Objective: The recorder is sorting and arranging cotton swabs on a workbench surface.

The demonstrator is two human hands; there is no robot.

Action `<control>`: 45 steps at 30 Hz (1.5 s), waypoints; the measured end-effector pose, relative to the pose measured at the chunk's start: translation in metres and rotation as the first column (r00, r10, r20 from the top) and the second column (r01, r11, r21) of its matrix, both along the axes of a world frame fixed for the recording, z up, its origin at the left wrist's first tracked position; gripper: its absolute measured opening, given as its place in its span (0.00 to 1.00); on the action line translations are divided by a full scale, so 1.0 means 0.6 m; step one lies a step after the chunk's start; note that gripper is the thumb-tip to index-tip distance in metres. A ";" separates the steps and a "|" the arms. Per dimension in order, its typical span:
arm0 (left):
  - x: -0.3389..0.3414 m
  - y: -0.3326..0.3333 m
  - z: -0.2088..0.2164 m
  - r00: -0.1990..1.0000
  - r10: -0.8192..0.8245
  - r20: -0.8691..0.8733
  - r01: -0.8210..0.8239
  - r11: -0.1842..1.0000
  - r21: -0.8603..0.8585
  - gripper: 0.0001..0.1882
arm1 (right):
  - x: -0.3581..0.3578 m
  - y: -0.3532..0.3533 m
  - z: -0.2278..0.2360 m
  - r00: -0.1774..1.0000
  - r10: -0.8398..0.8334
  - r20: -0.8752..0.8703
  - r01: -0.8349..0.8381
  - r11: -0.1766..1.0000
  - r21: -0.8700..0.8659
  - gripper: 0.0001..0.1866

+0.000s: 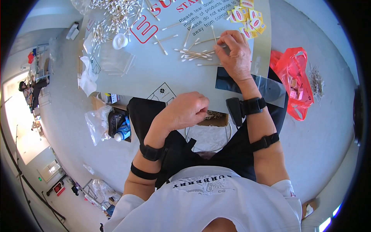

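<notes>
While your right hand (235, 58) bends over the table (193, 83), its curled thumb and fingers come to the ends of a few cotton swabs; you show too little of the tips to tell whether they pinch one. Your left hand (183, 111) is loosely curled near the table's front edge, at about seven o'clock from the small bunch of swabs (195, 55), and you can't tell whether it holds anything.

That bunch lies roughly side by side, just at nine o'clock from your right fingers, so gathering looks partly done. Much seems left: loose swabs (160, 45) lie crossed from ten to twelve o'clock of the bunch, and a large tangled heap (116, 17) sits farther out at ten.

Near the heap is a round white lid (120, 41); clear bags (116, 63) lie at nine o'clock, yellow packets (256, 23) at two. Scattered swabs probably crowd your fingers most. A dark sheet (228, 80) lies at four o'clock, by your right wrist; a red bag (305, 83) is beyond the table.
</notes>
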State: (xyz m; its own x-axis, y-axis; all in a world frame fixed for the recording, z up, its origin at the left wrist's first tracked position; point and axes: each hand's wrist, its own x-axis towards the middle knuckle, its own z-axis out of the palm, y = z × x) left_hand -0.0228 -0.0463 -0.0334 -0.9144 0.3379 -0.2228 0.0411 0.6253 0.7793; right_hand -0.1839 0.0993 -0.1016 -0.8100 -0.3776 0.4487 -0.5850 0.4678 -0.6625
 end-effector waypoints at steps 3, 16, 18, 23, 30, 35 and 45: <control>-0.014 -0.010 -0.008 0.982 0.172 -0.084 -0.170 0.985 0.029 0.05 | 0.001 -0.002 0.000 1.000 0.013 0.004 -0.012 1.000 -0.020 0.06; -0.123 -0.031 -0.053 0.682 0.363 -0.636 -0.567 0.811 -0.145 0.08 | -0.001 -0.008 0.002 1.000 -0.031 0.002 0.031 0.998 -0.057 0.03; -0.136 -0.032 -0.048 0.667 0.365 -0.649 -0.571 0.811 -0.131 0.10 | 0.000 -0.007 0.002 1.000 -0.030 -0.006 0.029 0.998 -0.053 0.04; -0.137 -0.035 -0.026 0.783 0.043 -0.621 -0.405 0.792 -0.456 0.19 | -0.001 -0.004 -0.003 0.999 -0.033 0.002 0.033 0.998 -0.057 0.04; -0.109 -0.054 -0.040 0.726 0.127 -0.676 -0.502 0.770 -0.395 0.20 | 0.005 0.002 0.014 1.000 0.014 0.027 -0.009 0.984 -0.180 0.07; -0.099 -0.040 -0.040 0.767 0.175 -0.617 -0.469 0.809 -0.355 0.19 | 0.007 0.004 0.026 0.973 0.230 -0.014 -0.228 0.970 0.089 0.14; -0.076 -0.016 -0.061 0.758 0.279 -0.590 -0.508 0.820 -0.264 0.13 | 0.006 0.007 0.016 0.966 0.257 0.043 -0.259 0.963 0.067 0.15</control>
State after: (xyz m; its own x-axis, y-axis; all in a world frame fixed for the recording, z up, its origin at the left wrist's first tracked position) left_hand -0.0685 -0.0556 -0.0702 -0.9557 -0.0892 0.2803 0.0334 0.9137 0.4049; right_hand -0.1805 0.1033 -0.0920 -0.6952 -0.6059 0.3868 -0.6700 0.3511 -0.6541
